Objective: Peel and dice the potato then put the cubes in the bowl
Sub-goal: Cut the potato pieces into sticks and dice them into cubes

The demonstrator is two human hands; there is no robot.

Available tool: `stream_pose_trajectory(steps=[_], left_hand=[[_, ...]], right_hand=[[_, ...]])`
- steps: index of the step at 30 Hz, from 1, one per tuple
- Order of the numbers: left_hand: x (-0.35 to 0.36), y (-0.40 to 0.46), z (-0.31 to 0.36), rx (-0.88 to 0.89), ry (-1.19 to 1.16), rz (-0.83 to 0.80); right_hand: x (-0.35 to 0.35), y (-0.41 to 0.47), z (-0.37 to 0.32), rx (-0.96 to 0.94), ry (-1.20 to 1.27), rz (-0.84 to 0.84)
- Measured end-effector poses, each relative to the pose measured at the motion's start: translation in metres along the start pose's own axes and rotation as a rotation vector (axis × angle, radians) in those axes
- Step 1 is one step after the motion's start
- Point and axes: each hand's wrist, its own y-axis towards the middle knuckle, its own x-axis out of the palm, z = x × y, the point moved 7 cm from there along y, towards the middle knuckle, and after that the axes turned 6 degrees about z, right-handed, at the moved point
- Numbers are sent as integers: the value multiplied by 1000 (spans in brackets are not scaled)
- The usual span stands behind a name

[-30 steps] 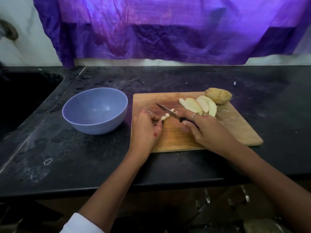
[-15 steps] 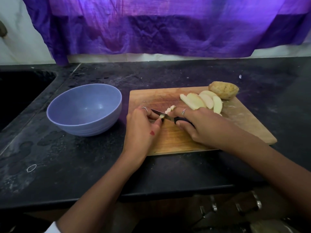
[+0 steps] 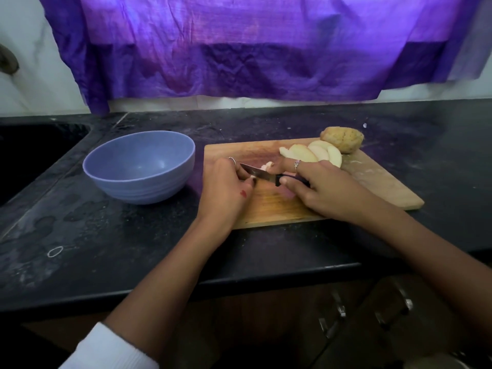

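On the wooden cutting board point(image 3: 306, 206), near its left edge, the right hand point(image 3: 316, 187) gripped the dark handle of a small knife point(image 3: 262, 173), fingers curled round it and the forefinger laid along the top. The blade pointed left toward the left hand point(image 3: 226, 187), whose curled fingertips pinched a thin strip of peeled potato point(image 3: 253, 177) against the board. Over the last second the blade had come down from a raised, slanting position to lie low across the strip, and the two hands had drawn closer together. A few small pale cubes point(image 3: 267, 165) lay just behind the blade, so the dicing of this strip looked partly done.

Farther back on the board, the remaining peeled slices point(image 3: 306, 154) sat fanned out, overlapping, just as they had a second before. Touching them at the far right was a brown, rough lump point(image 3: 343, 139), either an unpeeled potato or a heap of skin; which one could not be told. Thin pale scraps point(image 3: 360, 169) lay on the board near that end.

Left of the board, on the black table point(image 3: 106, 249), the blue bowl point(image 3: 138, 169) stood upright, and its visible inside showed no potato. By that reckoning the peeling seemed finished, the cutting was under way with most slices untouched, and no cubes had yet been carried across.
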Motion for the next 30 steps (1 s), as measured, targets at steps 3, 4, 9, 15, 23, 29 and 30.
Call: stream_pose_trajectory(steps=[3, 4, 9, 15, 23, 29, 30], left_hand=[[-1, 1, -2, -11, 1, 13], [-2, 1, -3, -16, -6, 13], [-3, 2, -6, -35, -18, 19], [-3, 0, -5, -34, -71, 22], [-3, -3, -4, -34, -38, 27], [-3, -2, 0, -9, 6, 20], [-3, -1, 0, -6, 15, 19]], right_hand=[[-1, 2, -5, 14, 25, -42], [0, 2, -7, 13, 33, -58], [5, 7, -20, -20, -126, -101], [3, -2, -25, -41, -309, 20], [-8, -15, -4, 81, 58, 96], [-5, -17, -8, 81, 10, 96], [-5, -17, -9, 77, 3, 97]])
